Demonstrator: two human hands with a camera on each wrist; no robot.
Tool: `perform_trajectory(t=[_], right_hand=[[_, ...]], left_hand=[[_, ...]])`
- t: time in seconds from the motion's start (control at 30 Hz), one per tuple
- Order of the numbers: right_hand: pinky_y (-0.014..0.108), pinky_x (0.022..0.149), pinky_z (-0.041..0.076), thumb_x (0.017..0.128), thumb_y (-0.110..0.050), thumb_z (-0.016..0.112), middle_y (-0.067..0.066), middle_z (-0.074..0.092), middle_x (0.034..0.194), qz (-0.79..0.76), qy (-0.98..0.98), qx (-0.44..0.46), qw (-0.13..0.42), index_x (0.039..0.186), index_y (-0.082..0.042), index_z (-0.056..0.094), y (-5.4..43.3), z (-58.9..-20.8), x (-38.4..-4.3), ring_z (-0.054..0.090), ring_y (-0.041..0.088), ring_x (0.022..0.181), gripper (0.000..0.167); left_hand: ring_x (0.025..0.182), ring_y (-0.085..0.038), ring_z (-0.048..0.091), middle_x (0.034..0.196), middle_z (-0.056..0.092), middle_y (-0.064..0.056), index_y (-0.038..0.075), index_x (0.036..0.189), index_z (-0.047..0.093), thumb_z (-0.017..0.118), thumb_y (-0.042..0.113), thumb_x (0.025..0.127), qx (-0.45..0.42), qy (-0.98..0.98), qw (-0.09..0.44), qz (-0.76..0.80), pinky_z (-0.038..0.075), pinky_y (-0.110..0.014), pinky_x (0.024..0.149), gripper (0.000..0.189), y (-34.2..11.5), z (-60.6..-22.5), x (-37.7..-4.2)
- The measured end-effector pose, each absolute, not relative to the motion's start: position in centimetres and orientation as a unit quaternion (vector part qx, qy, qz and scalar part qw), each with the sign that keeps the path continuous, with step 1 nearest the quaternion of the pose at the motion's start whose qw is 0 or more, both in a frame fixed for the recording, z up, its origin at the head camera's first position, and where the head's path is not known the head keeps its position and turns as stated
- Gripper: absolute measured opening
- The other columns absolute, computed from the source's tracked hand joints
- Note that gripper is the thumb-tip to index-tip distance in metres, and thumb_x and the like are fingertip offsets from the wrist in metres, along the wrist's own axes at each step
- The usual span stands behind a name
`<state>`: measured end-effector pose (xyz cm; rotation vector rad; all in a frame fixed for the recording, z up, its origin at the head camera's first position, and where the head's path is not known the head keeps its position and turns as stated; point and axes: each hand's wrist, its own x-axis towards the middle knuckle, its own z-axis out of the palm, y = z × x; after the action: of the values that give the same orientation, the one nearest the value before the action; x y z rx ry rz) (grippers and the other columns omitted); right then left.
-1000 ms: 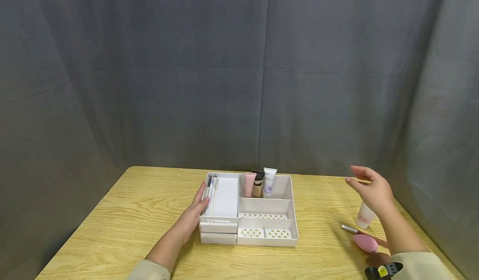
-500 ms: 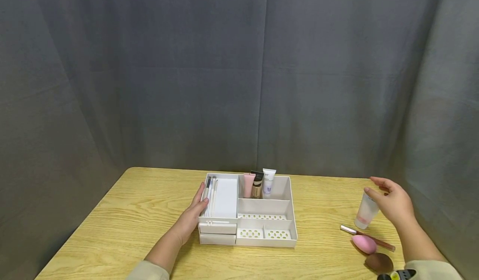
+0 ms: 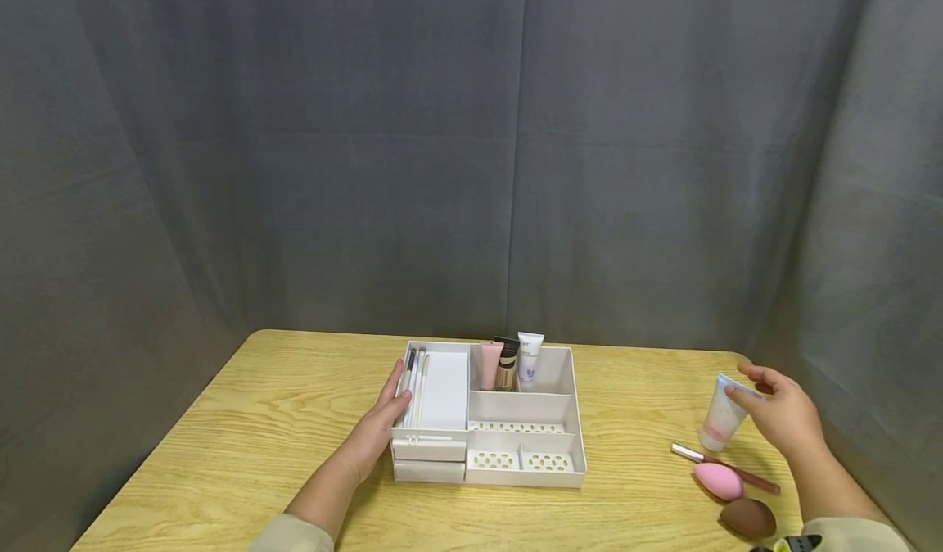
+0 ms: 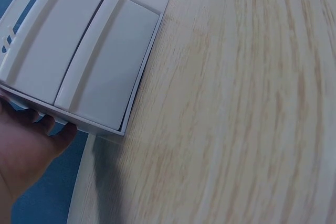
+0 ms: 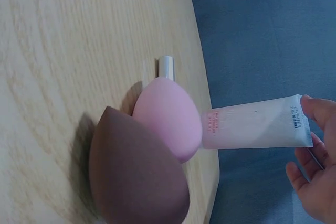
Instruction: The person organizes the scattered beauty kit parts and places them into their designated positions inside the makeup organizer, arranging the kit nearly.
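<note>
Left hand [image 3: 374, 433] gripped the white organizer [image 3: 521, 407] by its side, likely for steadiness. Right hand [image 3: 787, 415] pinched the upright tube [image 3: 723, 418] by its flat top (presumably handiest).

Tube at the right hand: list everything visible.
The tube is whitish and plastic-looking, tapering from a wide, flat top with dark print to a narrower lower end with reddish print. It stands roughly upright, lower end seemingly on the table. The right hand pinches its top between thumb and fingers. In the right wrist view, the pink sponge hides its base.
</note>
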<state>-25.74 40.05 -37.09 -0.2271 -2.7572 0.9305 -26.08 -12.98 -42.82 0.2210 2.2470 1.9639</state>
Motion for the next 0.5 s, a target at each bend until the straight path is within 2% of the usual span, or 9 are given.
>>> perform_trajectory(t=[0.13,0.3,0.4,0.5], right_hand=[[0.050,0.082,0.049,0.099,-0.037,0.055,0.035,0.045,0.139,0.304,-0.943,-0.063,0.118,0.138,0.006,0.046,40.0,-37.6,-25.9,0.047,0.051,0.119,0.059],[0.034,0.075,0.048,0.098,-0.032,0.057,0.035,0.047,0.137,0.310,-0.942,-0.058,0.115,0.137,0.006,0.047,40.1,-38.0,-26.2,0.051,0.049,0.115,0.055],[0.028,0.071,0.047,0.098,-0.030,0.058,0.036,0.050,0.135,0.310,-0.942,-0.062,0.115,0.136,0.006,0.049,40.2,-38.3,-26.3,0.055,0.045,0.111,0.054],[0.023,0.067,0.045,0.097,-0.027,0.059,0.036,0.054,0.130,0.310,-0.941,-0.067,0.117,0.134,0.006,0.051,40.4,-38.5,-26.3,0.059,0.035,0.102,0.050]], left_hand=[[0.152,-0.037,-0.014,0.167,-0.008,-0.006,0.026,0.159,-0.001,0.033,0.034,0.104,0.073,0.749,0.076,0.654,-0.008,-0.066,0.118,0.064,-13.0,-42.8,-26.0],[0.152,-0.036,-0.014,0.167,-0.008,-0.006,0.027,0.159,-0.001,0.033,0.033,0.105,0.074,0.749,0.075,0.655,-0.008,-0.065,0.118,0.064,-13.0,-42.8,-26.0],[0.152,-0.037,-0.014,0.167,-0.009,-0.007,0.026,0.159,-0.001,0.032,0.033,0.105,0.078,0.749,0.073,0.654,-0.009,-0.065,0.118,0.064,-13.0,-42.7,-26.0],[0.151,-0.038,-0.014,0.167,-0.008,-0.007,0.025,0.159,-0.002,0.032,0.032,0.105,0.080,0.751,0.072,0.652,-0.009,-0.065,0.118,0.064,-13.1,-42.6,-25.9]])
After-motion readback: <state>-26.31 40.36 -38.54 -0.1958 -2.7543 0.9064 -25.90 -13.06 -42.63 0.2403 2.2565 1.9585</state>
